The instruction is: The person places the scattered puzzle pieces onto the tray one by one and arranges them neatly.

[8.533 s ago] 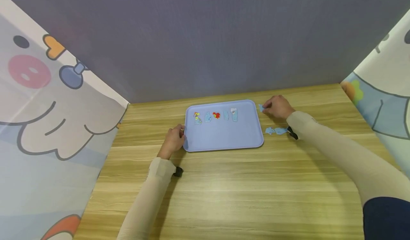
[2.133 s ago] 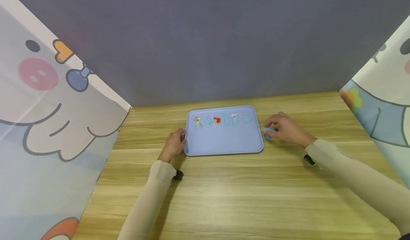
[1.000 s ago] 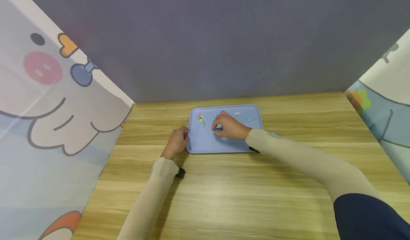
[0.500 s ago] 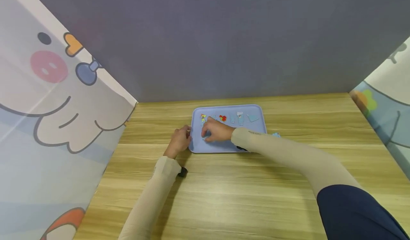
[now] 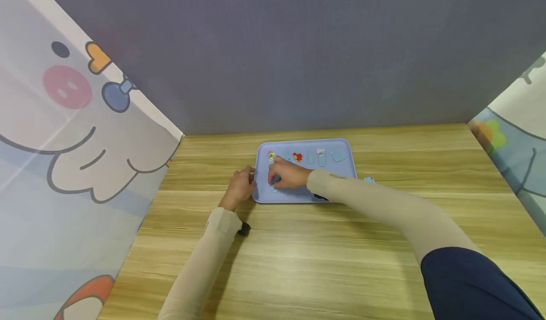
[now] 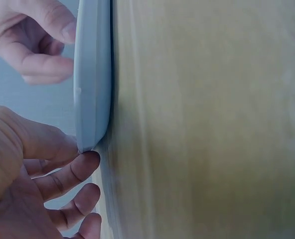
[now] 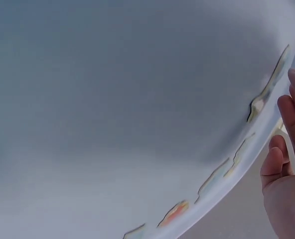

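My left hand [image 5: 241, 187] pinches the left edge of a pale blue tray [image 5: 307, 194] between thumb and fingers; the left wrist view shows that hand [image 6: 43, 174] at the tray's rim [image 6: 93, 74]. My right hand [image 5: 290, 174] is over the tray's left part, fingers bent and thumb apart from them. A light-blue puzzle piece [image 5: 273, 189] lies just below its fingertips, partly covered. Along the far side runs a row of pieces, among them a red one [image 5: 297, 157], a white-topped one [image 5: 321, 157] and a pointed one [image 5: 338, 156]. The right wrist view shows flat pieces and my left hand.
Another blue piece [image 5: 369, 179] lies on the wooden table [image 5: 307, 253] right of the tray, partly hidden by the right sleeve [image 5: 375, 206]. A grey panel [image 5: 315, 59] rises behind the table, with cartoon-printed walls at both sides.
My right hand has carried a piece from the right of the tray to its left part and let it go. The pointed piece joined the row earlier. The left hand stays at the edge.
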The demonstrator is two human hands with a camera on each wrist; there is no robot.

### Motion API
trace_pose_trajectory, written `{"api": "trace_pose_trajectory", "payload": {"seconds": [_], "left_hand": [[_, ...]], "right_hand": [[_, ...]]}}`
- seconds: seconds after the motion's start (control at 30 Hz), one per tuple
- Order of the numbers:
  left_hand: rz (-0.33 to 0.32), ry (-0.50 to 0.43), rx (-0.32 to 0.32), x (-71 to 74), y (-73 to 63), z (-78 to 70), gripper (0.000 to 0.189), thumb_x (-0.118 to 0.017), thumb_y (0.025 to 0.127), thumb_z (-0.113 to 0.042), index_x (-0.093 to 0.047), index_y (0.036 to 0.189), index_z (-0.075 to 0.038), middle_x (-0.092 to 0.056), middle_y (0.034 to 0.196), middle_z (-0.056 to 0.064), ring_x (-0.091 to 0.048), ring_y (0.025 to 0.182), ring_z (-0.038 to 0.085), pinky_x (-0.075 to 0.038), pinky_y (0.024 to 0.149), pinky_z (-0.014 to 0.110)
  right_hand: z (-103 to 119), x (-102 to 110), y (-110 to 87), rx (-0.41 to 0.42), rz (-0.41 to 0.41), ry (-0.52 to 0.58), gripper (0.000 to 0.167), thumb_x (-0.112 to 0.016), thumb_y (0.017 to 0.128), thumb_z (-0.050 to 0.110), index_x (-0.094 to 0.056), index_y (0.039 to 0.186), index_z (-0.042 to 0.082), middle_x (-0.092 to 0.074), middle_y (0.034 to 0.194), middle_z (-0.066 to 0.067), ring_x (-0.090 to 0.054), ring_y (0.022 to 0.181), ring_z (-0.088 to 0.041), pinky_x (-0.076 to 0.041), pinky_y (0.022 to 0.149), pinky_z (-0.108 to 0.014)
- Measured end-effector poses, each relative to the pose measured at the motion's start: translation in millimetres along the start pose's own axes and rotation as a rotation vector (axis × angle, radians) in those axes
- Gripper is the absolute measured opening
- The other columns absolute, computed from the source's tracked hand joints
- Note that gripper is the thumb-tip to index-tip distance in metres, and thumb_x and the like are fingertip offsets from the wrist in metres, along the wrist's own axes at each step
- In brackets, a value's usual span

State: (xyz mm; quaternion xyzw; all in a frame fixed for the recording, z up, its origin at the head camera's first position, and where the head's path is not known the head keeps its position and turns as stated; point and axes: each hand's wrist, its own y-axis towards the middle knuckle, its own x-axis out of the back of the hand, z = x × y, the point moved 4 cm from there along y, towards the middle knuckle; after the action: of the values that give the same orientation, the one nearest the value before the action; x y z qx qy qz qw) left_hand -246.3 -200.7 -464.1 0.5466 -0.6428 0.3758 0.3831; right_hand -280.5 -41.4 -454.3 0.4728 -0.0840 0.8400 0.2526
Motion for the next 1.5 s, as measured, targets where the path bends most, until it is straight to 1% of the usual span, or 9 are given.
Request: {"api": "trace_pose_trajectory", "payload": {"seconds": [0.2, 0.3, 0.37, 0.53, 0.67, 0.77, 0.93, 1.2, 1.5], "left_hand": [[-0.003, -0.022, 0.025, 0.3, -0.3, -1.0, 0.033, -0.059, 0.089, -0.005, -0.055, 0.122, -0.001, -0.061, 0.09, 0.008, -0.049, 0.094, 0.032, -0.036, 0.085, 0.051], [-0.007, -0.024, 0.031, 0.3, -0.2, -0.9, 0.033, -0.059, 0.089, -0.005, -0.055, 0.122, -0.001, -0.061, 0.091, 0.009, -0.049, 0.093, 0.032, -0.036, 0.086, 0.05], [-0.006, -0.025, 0.033, 0.0, 0.3, -0.8, 0.034, -0.059, 0.089, -0.005, -0.055, 0.122, -0.001, -0.061, 0.091, 0.009, -0.049, 0.094, 0.032, -0.035, 0.086, 0.051], [-0.004, -0.034, 0.035, 0.1, 2.3, 0.0, 0.035, -0.059, 0.089, -0.005, -0.054, 0.124, 0.0, -0.06, 0.09, 0.009, -0.048, 0.093, 0.032, -0.036, 0.084, 0.049], [-0.003, -0.026, 0.035, 1.0, 3.1, -0.3, 0.036, -0.059, 0.089, -0.005, -0.054, 0.125, 0.0, -0.06, 0.089, 0.009, -0.049, 0.092, 0.032, -0.037, 0.083, 0.048], [-0.006, -0.022, 0.035, 1.5, 3.5, -0.9, 0.036, -0.059, 0.089, -0.005, -0.054, 0.124, 0.001, -0.06, 0.089, 0.009, -0.049, 0.092, 0.032, -0.037, 0.082, 0.048], [-0.01, -0.026, 0.044, -0.5, 4.9, -0.7, 0.035, -0.059, 0.089, -0.006, -0.055, 0.123, 0.0, -0.059, 0.089, 0.009, -0.049, 0.092, 0.032, -0.038, 0.081, 0.047], [-0.014, -0.048, 0.036, -2.5, 7.2, -0.5, 0.035, -0.059, 0.089, -0.006, -0.054, 0.123, 0.001, -0.06, 0.091, 0.01, -0.049, 0.093, 0.033, -0.037, 0.082, 0.049], [0.005, -0.067, 0.055, -6.6, 8.6, -0.1, 0.036, -0.059, 0.09, -0.006, -0.053, 0.125, 0.0, -0.06, 0.093, 0.01, -0.048, 0.094, 0.032, -0.035, 0.085, 0.049]], "right_hand": [[-12, 16, -16.3, -0.021, -0.056, 0.014, 0.013, -0.075, 0.078, 0.006, -0.074, 0.09, 0.01, -0.063, 0.092, 0.004, -0.04, 0.089, -0.018, -0.039, 0.077, -0.031], [-20, 26, -26.9, -0.056, -0.086, 0.023, 0.014, -0.075, 0.079, 0.006, -0.074, 0.093, 0.01, -0.062, 0.093, 0.005, -0.039, 0.089, -0.018, -0.038, 0.08, -0.031], [-24, 35, -35.4, -0.079, -0.115, 0.051, 0.015, -0.074, 0.079, 0.004, -0.073, 0.094, 0.008, -0.062, 0.094, 0.002, -0.039, 0.09, -0.019, -0.038, 0.082, -0.033], [-28, 56, -58.5, -0.137, -0.188, 0.102, 0.017, -0.074, 0.08, 0.003, -0.073, 0.097, 0.006, -0.062, 0.098, -0.002, -0.043, 0.096, -0.023, -0.039, 0.084, -0.037], [-33, 66, -76.7, -0.166, -0.221, 0.085, 0.017, -0.074, 0.08, 0.005, -0.073, 0.097, 0.006, -0.062, 0.1, 0.001, -0.044, 0.102, -0.023, -0.038, 0.089, -0.039], [-39, 72, -90.7, -0.171, -0.247, 0.059, 0.017, -0.074, 0.079, 0.006, -0.073, 0.096, 0.006, -0.063, 0.099, 0.001, -0.044, 0.103, -0.023, -0.037, 0.089, -0.041], [-49, 79, -116.8, -0.183, -0.282, 0.039, 0.017, -0.074, 0.079, 0.006, -0.073, 0.096, 0.006, -0.064, 0.1, 0.0, -0.043, 0.097, -0.022, -0.037, 0.082, -0.04], [-65, 93, -158.9, -0.216, -0.343, 0.043, 0.019, -0.075, 0.079, 0.004, -0.072, 0.098, 0.006, -0.064, 0.099, -0.002, -0.042, 0.093, -0.029, -0.036, 0.078, -0.04], [-81, 94, -197.3, -0.233, -0.396, 0.001, 0.019, -0.076, 0.075, -0.001, -0.072, 0.093, 0.001, -0.065, 0.093, -0.009, -0.043, 0.087, -0.031, -0.033, 0.075, -0.039]]}}
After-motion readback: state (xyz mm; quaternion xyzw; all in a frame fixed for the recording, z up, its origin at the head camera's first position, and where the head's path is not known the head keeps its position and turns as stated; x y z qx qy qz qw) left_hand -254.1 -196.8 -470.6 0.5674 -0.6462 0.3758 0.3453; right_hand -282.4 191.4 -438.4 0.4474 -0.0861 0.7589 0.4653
